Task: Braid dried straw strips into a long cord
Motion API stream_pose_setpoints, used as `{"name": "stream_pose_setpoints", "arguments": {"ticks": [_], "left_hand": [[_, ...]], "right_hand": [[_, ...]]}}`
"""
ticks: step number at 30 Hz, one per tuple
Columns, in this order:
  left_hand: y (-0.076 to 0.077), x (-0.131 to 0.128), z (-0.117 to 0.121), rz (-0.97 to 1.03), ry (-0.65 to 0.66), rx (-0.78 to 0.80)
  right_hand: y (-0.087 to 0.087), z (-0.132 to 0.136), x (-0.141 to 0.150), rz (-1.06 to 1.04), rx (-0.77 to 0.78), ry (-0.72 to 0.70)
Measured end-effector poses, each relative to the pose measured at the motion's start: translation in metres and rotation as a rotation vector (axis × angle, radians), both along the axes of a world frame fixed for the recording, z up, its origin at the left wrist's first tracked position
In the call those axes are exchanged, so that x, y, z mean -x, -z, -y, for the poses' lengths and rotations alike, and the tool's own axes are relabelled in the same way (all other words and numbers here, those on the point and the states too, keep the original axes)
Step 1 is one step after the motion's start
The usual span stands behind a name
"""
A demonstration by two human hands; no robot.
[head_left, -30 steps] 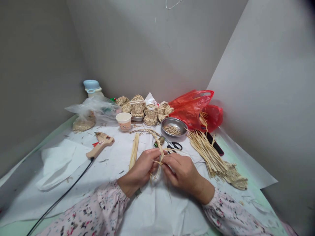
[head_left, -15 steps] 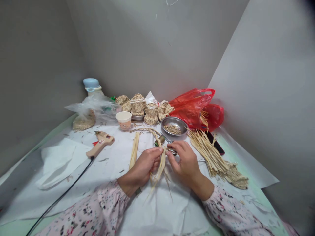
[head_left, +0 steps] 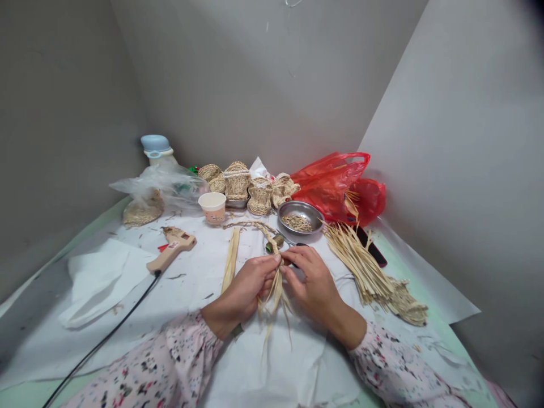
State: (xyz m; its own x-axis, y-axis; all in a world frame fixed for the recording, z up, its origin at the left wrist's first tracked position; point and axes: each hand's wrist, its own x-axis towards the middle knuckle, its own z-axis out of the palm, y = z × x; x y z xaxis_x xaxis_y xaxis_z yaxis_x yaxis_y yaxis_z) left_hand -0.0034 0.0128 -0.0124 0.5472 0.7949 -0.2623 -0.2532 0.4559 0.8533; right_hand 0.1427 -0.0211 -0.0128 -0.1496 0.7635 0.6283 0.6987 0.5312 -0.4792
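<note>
My left hand (head_left: 246, 286) and my right hand (head_left: 312, 283) meet over the white paper, both pinched on a straw braid (head_left: 275, 283). The braid's plaited part (head_left: 259, 228) runs away from my fingers toward the back. Its loose strand ends hang down below my hands. Scissors (head_left: 293, 245) lie just behind my right hand, mostly hidden by it. A flat bunch of straw strips (head_left: 232, 259) lies to the left of my left hand.
A glue gun (head_left: 172, 246) with a black cord lies at left. At the back stand a paper cup (head_left: 212, 207), small woven baskets (head_left: 249, 190), a metal bowl (head_left: 300, 217) and a red plastic bag (head_left: 340, 187). A straw pile (head_left: 365, 269) and a dark phone (head_left: 372, 247) lie right.
My right hand slid forward along the braid and closed in against my left hand, covering the scissors. The loose strands now hang lower beneath my hands.
</note>
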Motion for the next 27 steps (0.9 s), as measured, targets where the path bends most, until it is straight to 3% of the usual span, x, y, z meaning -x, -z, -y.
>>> {"name": "stream_pose_setpoints", "arguments": {"ticks": [12,14,17,19,22,25,27], "left_hand": [[0.003,0.001,-0.002,-0.039,-0.053,-0.019],[0.002,0.001,-0.002,-0.063,-0.056,-0.033],[-0.001,0.0,0.0,-0.11,-0.05,-0.045],[-0.003,0.0,0.001,-0.131,-0.043,-0.042],[-0.004,0.0,0.001,-0.143,-0.039,-0.038],[-0.003,0.001,0.001,-0.147,-0.036,-0.04],[-0.002,0.001,0.001,-0.147,-0.036,-0.042]], "right_hand": [[0.005,0.0,0.002,0.022,0.016,-0.027],[0.0,-0.002,-0.001,0.043,-0.014,0.053],[-0.013,-0.006,-0.015,0.175,-0.041,0.296],[-0.022,-0.008,-0.031,0.372,0.035,0.477],[-0.034,-0.009,-0.058,0.633,0.287,0.698],[-0.041,-0.006,-0.082,0.781,0.579,0.794],[-0.045,-0.005,-0.093,0.82,0.678,0.829]]}}
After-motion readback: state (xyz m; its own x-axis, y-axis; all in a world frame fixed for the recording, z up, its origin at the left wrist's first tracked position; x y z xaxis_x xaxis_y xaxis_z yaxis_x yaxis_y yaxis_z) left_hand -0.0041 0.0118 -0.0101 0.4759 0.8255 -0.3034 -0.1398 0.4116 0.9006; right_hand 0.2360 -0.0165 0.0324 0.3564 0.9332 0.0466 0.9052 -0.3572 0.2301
